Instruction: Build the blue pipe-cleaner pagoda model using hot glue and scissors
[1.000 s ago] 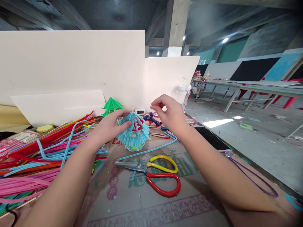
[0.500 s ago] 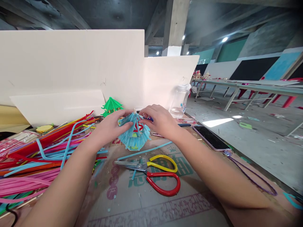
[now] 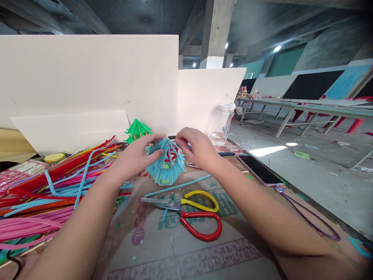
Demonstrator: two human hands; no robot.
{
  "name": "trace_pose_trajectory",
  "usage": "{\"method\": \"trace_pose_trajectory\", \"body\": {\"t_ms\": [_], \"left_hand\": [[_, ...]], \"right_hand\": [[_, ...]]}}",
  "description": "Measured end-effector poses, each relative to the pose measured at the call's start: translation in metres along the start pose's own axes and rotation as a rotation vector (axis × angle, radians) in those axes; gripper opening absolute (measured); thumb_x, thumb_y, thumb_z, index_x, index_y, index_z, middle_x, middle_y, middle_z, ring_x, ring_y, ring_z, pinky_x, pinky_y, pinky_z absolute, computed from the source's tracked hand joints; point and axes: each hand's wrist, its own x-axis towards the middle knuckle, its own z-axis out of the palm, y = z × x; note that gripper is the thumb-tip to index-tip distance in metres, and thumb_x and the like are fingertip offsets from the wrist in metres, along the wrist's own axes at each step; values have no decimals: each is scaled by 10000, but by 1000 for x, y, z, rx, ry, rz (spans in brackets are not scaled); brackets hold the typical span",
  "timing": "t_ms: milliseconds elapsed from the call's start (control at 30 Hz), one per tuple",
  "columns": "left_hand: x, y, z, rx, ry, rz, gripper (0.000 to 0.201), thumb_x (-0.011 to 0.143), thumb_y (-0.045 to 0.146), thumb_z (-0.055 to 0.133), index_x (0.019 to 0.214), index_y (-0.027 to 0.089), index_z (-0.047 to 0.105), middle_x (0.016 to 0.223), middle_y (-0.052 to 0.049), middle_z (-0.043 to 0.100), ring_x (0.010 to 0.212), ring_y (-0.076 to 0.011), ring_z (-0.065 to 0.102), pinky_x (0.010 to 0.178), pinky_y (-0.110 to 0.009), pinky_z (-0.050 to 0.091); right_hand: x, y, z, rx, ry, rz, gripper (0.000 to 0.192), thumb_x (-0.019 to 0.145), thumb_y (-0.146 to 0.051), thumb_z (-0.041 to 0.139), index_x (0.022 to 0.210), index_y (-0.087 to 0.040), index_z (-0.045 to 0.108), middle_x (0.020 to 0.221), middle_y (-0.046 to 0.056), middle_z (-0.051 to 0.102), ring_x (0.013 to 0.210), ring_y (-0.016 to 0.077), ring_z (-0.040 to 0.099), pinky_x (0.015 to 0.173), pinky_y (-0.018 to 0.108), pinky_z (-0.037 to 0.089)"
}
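A small blue pavilion model (image 3: 165, 171) stands on the cardboard, its roof layered with light-blue pipe cleaners over red strips and a pale stick tip on top. My left hand (image 3: 141, 154) is closed on its left side, thumb in front and fingers behind. On the upper right of the roof, my right hand (image 3: 199, 147) is curled with its fingertips at the edge; a bit of dark blue shows under them, too hidden to name. In front lie scissors (image 3: 175, 205) with one yellow and one red handle, beside a loose light-blue pipe cleaner (image 3: 182, 186).
Piles of coloured pipe cleaners (image 3: 58, 194) cover the left side. A green roofed model (image 3: 136, 129) stands behind my left hand, before white boards (image 3: 87, 77). To the right are a clear plastic jug (image 3: 220, 126) and a phone (image 3: 259, 170) with a strap near the table edge.
My right hand has shifted slightly right and its fingers have curled more, uncovering more of the roof's red strips. The left hand keeps its hold on the pavilion model.
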Motion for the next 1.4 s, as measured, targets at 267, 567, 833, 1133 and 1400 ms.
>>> {"method": "trace_pose_trajectory", "body": {"t_ms": [267,567,833,1133,1400], "left_hand": [[1,-6,1,-4,7,-25,494,871,472,561,1313,252,564,1314,-9,630,1203,-231,578,1041,-346,430],[2,-9,2,-9,22,0,464,858,451,581,1275,246,584,1266,-12,653,1173,-232,594,1009,-346,449],[3,-8,3,10,29,38,411,867,399,579,1251,252,589,1253,2,660,1153,-214,604,986,-323,458],[3,-6,2,14,31,61,392,872,389,572,1236,247,598,1236,-3,663,1141,-206,606,972,-301,461],[3,-8,2,0,21,-12,461,864,463,564,1272,251,586,1254,-17,653,1155,-232,596,1002,-344,447]], "right_hand": [[5,-1,-13,324,77,167,283,990,-322,444,845,-171,635,840,40,671,811,154,605,752,287,433],[1,3,-4,192,-78,-85,67,909,-197,612,911,-170,673,854,43,634,822,169,573,728,285,421],[-2,-8,7,-158,-169,-287,178,936,-331,589,952,-172,666,886,72,643,848,209,532,719,330,349],[-2,-8,13,-145,-168,-243,123,946,-189,549,863,-171,638,880,60,637,843,201,525,726,318,346],[3,11,-14,-127,-96,-73,158,979,-237,486,870,-170,578,860,65,601,813,199,511,728,309,357]]}}
